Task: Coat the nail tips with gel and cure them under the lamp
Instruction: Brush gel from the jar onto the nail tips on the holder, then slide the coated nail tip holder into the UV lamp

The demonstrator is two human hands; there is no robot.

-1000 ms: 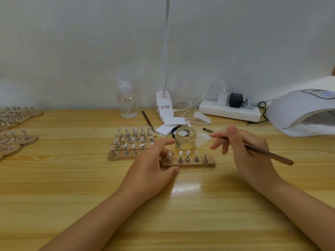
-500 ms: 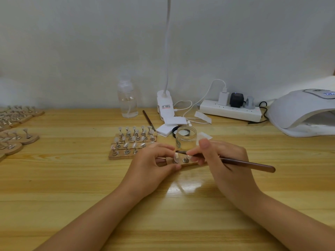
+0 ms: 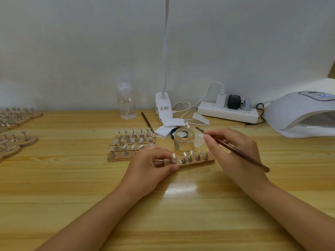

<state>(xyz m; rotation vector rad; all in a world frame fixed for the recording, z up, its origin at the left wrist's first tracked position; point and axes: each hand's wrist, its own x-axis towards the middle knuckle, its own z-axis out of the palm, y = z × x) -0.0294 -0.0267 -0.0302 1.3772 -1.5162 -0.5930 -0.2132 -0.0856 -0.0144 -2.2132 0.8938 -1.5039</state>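
Hands: two, both bare, over the wooden surface [image 3: 72, 187].
Left hand [image 3: 150, 169]: thumb and forefinger pinched on the left end of a wooden strip [image 3: 197, 162], at its leftmost nail tip [image 3: 173, 157]; grip clamped there.
Right hand [image 3: 233, 151]: grip clamped on a brown brush [image 3: 241, 154], bristle end up near the jar, handle slanting down to the right; the hand is above the strip's right end.
Nail tips on the held strip: five, each on a small metal stand, in one row.
Jar [image 3: 184, 140]: one, clear glass, open, just behind the strip; a little clear gel at the bottom. Its black lid [image 3: 173, 132] lies behind it.
Second holder [image 3: 131, 144]: strips side by side, left of the jar, carrying several rows of nail tips; exact count not readable.
More holders [image 3: 16, 134]: several at the far left edge, also with tips.
Bottle [image 3: 126, 102]: one, clear, with clear liquid, near the wall.
Curing lamp [image 3: 299, 115]: one, white, at the far right, its opening facing the surface; well apart from the strip.
Spare brush [image 3: 147, 121]: one, lying behind the second holder.
Power strip [image 3: 228, 113]: one, with three plugs in it.
Desk lamp base [image 3: 163, 107]: one, white.
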